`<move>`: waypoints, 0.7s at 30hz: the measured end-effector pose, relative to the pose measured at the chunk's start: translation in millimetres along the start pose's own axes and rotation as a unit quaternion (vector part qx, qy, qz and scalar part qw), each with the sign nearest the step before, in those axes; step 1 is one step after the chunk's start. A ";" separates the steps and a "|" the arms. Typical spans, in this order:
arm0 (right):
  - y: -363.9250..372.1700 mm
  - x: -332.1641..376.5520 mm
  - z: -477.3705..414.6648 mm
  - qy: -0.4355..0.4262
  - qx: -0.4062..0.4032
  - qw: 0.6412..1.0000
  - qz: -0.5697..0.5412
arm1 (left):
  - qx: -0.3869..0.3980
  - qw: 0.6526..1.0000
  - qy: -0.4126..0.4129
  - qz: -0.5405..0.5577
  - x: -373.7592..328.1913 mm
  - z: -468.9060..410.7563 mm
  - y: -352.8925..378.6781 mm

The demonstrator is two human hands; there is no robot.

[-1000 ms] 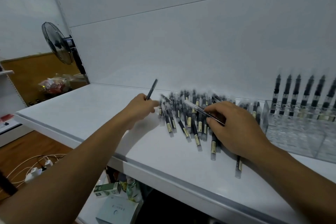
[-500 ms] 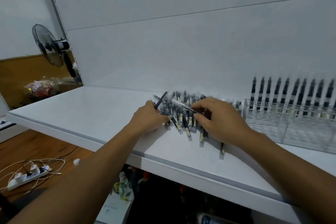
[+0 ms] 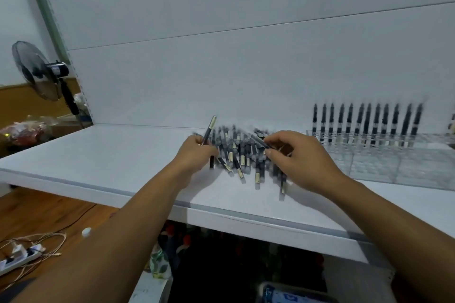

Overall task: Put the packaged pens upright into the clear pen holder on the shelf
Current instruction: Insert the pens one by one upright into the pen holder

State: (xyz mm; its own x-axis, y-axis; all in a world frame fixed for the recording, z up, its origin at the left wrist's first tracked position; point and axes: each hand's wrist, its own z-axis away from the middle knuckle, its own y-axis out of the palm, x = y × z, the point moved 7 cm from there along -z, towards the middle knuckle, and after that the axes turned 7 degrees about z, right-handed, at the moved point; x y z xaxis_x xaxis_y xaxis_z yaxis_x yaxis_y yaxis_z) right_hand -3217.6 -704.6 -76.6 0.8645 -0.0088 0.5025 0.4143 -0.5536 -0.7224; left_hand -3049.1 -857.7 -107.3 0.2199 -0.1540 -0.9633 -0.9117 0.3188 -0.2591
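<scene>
Fingers (image 3: 278,139) of right hand (image 3: 302,162) pinch pen (image 3: 261,141) low over pile (image 3: 242,157); left hand (image 3: 197,155) grips second pen (image 3: 209,129), tip tilted up. I see both forearms (image 3: 147,204) stretched over shelf (image 3: 98,155) edge. Holder (image 3: 398,162) sits right of pile, upright pens (image 3: 366,123) along its back.

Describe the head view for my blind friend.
The left hand holds one black packaged pen up and the right hand pinches another, over a pile of them on a white shelf. A clear pen holder holds upright pens.

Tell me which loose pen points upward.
The pen gripped by the left hand, tilted up at the pile's left edge; the rest, even the right hand's, lie flatter.
</scene>
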 end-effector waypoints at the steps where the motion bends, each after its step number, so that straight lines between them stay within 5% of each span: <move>1: -4.8 -2.0 2.2 0.006 -0.007 1.000 -0.009 | 0.007 1.000 0.016 0.014 -4.2 2.0 2.1; 21: -145.0 -107.7 28.5 0.094 -0.173 0.977 -0.083 | 0.283 0.927 0.163 0.186 -112.2 20.3 193.8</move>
State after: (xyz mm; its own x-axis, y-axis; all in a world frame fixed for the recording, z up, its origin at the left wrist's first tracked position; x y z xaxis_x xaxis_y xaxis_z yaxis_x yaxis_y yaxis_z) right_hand -3362.6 -599.7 -39.5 0.7134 -0.0298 0.7002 0.3943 -0.8089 -0.4362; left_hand -3243.5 -759.7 -50.9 -0.2734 -0.1789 -0.9451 -0.5546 0.8321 0.0029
